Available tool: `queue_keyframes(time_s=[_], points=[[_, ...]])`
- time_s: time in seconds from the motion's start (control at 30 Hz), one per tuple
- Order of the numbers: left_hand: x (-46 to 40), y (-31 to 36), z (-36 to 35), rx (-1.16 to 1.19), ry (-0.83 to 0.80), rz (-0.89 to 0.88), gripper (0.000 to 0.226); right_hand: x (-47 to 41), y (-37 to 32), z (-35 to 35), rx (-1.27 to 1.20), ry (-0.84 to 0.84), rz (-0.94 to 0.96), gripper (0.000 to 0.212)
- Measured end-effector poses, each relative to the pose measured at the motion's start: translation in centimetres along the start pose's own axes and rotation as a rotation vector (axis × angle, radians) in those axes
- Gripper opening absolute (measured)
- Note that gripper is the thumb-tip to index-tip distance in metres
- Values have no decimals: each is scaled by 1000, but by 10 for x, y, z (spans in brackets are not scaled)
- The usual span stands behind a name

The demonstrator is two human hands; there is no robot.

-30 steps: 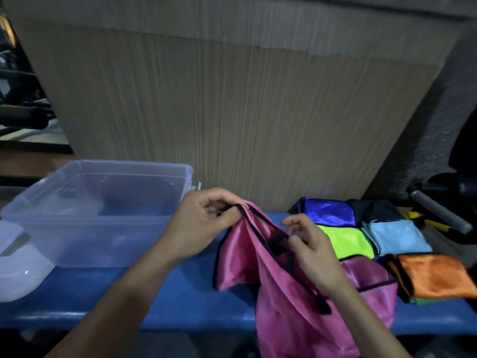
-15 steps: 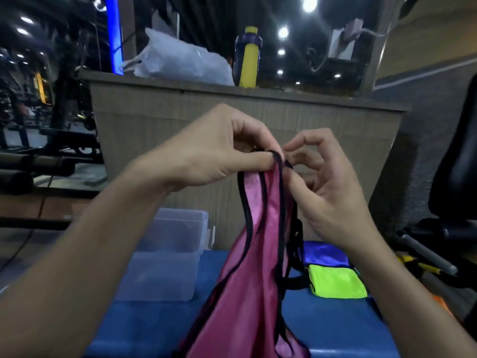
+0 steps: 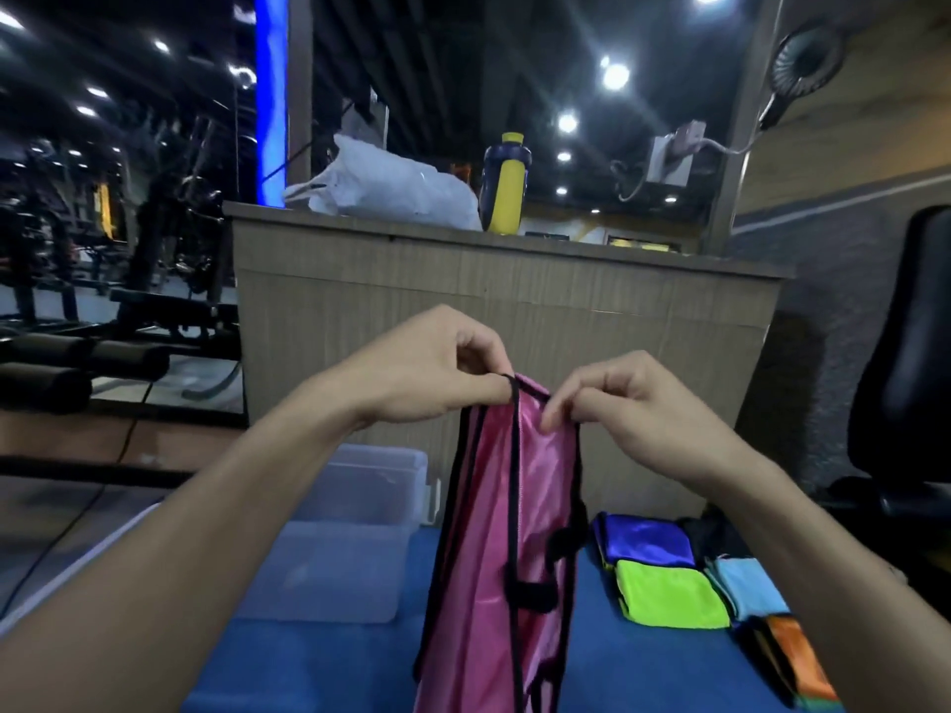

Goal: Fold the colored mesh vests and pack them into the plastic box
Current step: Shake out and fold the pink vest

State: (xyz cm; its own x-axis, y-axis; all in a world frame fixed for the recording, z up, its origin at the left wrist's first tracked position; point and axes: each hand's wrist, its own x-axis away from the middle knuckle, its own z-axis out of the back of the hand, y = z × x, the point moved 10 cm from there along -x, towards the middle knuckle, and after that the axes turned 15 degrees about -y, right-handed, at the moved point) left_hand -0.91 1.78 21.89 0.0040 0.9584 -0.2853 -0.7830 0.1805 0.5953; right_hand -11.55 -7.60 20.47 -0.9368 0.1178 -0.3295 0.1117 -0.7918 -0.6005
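Gym background, dim, ceiling lights flaring; a wooden counter [image 3: 509, 321] is standing behind the blue bench pad [image 3: 319, 666] being used as the work surface. On top of the counter a white plastic bag [image 3: 391, 187] and a yellow bottle [image 3: 505, 185] are sitting.

All places below are given relative to the pink vest [image 3: 507, 532]. It is being held up in the air above the pad, hanging long and bunched, black trim running down it, its lower part going out of view at the bottom edge. Its top edge is being pinched on the left by the left hand [image 3: 427, 373], thumb and forefinger closed on the black trim, other fingers curled. On the right the top is being pinched by the right hand [image 3: 625, 409], fingertips closed on the fabric. The hands are near each other, not touching.

Left of the vest and lower, the clear plastic box [image 3: 355, 532] is sitting on the pad, partly hidden by the left forearm; contents cannot be told. Right of the vest and lower, folded vests are lying in a group: blue [image 3: 646, 540], lime green [image 3: 669, 594], light blue [image 3: 749, 589], orange [image 3: 797, 661], one dark [image 3: 712, 537].

Risks, as judged: the slick fabric is being gripped only at small points, so one corner could slip and the vest could twist. Trim straps are dangling and could snag or fold in crooked. The hanging hem could sweep the folded stack if swung right.
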Motion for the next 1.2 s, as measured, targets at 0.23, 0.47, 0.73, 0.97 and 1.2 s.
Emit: queue_keyframes(time_s=[0.23,0.47,0.73,0.97,1.2], points=[[-6,10,-1,-220,81,92,15,1,-1,-18,143,66,20,42],[0,-8,-19,-68,-13,46,23,-6,4,6,130,55,9,29],[-3,-67,-82,54,8,74,23,-3,7,31,-118,163,81,27],[0,-78,-107,442,68,-6,18,1,49,23,-435,212,-6,29],[1,-89,-79,559,292,-44,33,8,87,9,-540,178,-133,25]])
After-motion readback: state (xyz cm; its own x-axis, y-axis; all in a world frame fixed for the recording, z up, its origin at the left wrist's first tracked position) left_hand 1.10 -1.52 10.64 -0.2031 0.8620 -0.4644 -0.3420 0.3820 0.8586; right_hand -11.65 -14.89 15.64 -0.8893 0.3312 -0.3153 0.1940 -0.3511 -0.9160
